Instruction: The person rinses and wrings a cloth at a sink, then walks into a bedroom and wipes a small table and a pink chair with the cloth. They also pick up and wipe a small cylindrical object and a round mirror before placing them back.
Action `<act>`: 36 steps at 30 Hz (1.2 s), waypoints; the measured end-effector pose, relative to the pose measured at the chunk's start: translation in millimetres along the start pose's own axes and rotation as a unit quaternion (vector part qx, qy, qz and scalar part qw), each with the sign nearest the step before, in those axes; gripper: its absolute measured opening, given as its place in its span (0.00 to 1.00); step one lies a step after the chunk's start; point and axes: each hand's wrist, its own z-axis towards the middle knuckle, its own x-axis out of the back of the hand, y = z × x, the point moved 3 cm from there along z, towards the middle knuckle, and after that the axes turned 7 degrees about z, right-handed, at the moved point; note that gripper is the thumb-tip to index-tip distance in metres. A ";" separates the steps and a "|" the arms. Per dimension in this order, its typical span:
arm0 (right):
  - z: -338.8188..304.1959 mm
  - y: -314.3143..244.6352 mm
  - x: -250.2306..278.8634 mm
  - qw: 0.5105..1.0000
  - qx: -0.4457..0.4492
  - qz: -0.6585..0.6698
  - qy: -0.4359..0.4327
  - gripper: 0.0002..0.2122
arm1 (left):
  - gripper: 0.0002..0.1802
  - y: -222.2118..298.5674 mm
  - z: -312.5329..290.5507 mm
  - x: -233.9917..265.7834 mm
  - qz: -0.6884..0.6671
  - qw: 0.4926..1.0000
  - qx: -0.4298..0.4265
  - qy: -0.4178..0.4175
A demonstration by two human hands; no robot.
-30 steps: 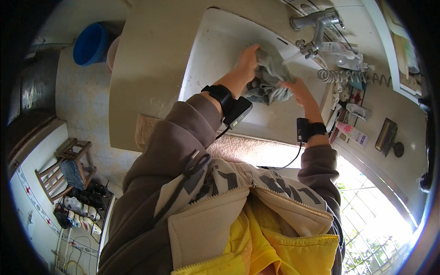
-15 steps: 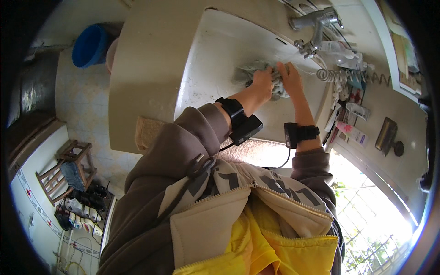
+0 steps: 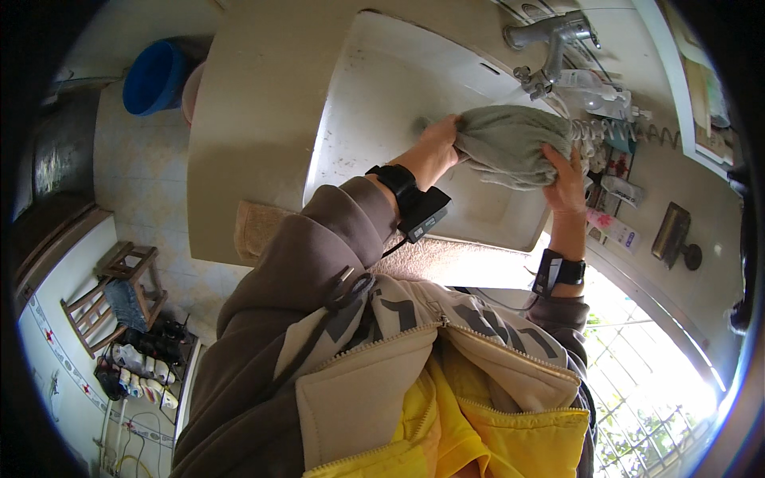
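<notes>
Upper center to upper right of the frame: a grey-green cloth (image 3: 514, 147) extends between the two hands over a pale sink (image 3: 382, 88), its broad end reaching the basin's right side. The left hand (image 3: 438, 143) is closed around the cloth's gathered left end; the right hand (image 3: 565, 187) grips the wider right end, fingers spread along its edge. A metal faucet (image 3: 550, 52) stands at upper right, its spout near the cloth's upper edge. Left of the sink lies the beige table (image 3: 255, 119); at upper left, a blue bucket (image 3: 151, 78).
</notes>
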 end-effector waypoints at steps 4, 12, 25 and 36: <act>-7.6 -12.8 7.4 0.999 -0.004 0.039 -0.003 0.21 | 0.17 18.4 -11.5 2.6 0.102 0.994 0.030 0.007; 31.0 32.3 14.2 0.989 -0.139 0.049 -0.021 0.26 | 0.31 24.1 -50.1 -10.8 0.280 0.915 0.022 -0.288; 62.7 85.2 -40.8 0.792 0.172 -0.581 -0.072 0.31 | 0.30 41.0 -14.3 -18.6 0.159 0.980 -0.107 -0.059; 122.8 86.9 -2.1 0.993 -0.110 0.030 -0.019 0.27 | 0.35 26.4 -2.6 -16.9 0.066 0.979 -0.085 -0.171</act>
